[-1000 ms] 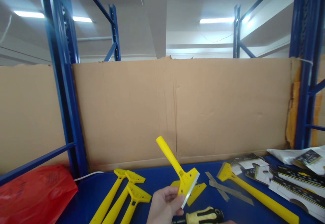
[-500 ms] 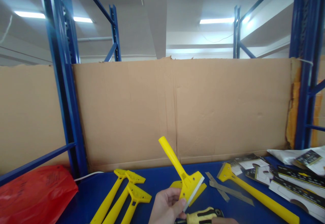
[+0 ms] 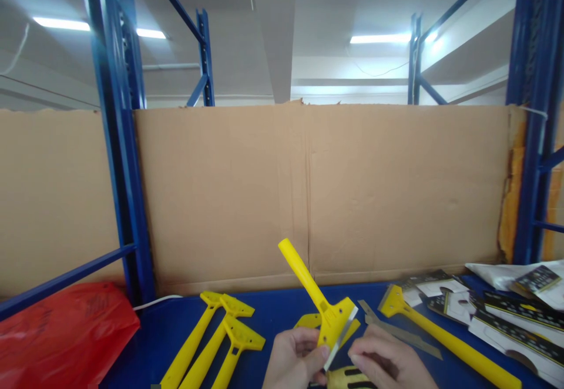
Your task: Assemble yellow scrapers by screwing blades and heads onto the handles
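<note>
My left hand is closed on a yellow scraper, gripping the lower corner of its head, with the handle pointing up and left. A bright metal blade runs along the head's edge. Just right of that blade is my right hand, its fingers pinched together; whatever they hold is hidden. A yellow-and-black screwdriver handle lies below, partly covered by my hands. Behind the held scraper lies another yellow piece, mostly hidden.
Several yellow scraper handles lie at left beside a red plastic bag. On the right are loose metal blades, a bladed scraper and printed card packages. A cardboard panel stands behind, between blue rack posts.
My right hand has risen from beside the screwdriver handle to the scraper's blade, its fingers now pinched. The left hand keeps its hold on the scraper. The view has shifted slightly.
</note>
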A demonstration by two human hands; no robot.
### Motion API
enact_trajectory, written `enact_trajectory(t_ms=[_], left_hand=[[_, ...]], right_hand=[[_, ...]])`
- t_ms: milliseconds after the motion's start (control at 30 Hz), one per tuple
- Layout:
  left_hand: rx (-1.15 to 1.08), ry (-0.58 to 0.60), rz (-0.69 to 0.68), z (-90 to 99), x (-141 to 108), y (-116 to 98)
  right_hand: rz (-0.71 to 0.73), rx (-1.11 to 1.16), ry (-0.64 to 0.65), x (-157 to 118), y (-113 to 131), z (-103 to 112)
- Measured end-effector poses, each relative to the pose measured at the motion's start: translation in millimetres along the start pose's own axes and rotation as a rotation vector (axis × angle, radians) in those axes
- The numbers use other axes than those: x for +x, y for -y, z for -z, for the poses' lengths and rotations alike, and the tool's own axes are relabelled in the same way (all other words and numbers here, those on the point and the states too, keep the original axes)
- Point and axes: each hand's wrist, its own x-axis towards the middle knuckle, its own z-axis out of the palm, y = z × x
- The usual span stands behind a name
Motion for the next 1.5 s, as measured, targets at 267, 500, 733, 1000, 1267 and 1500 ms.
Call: enact_trajectory(t_ms=[267,500,733,1000,1267,1500], left_hand=[[-0.003,0.042,-0.017,3.2,3.2,5.3],[0.004,0.083,-0.077,8.3,6.9,12.4],[0.008,0.064,-0.084,3.0,2.8,9.6],[0.068,0.043,-0.107,3.6,1.5,8.2],[0.087,0.011,-0.096,1.5,-0.1,8.5],[-0.003,-0.011,-0.086,0.7,1.4,10.1]], right_hand=[[0.001,0.162,-0.099,20.7,22.5,-20.9],[0.037,0.021,-0.113,26.0,16.0,-38.1],[0.051,-0.021,-0.151,24.3,17.3,-37.0],[0.05,-0.086,-0.249,22.6,15.9,-42.6],[-0.034,-0.22,-0.222,22.0,18.0,-38.2],[-0.022,-0.264,-0.26,24.4,16.9,-32.9]])
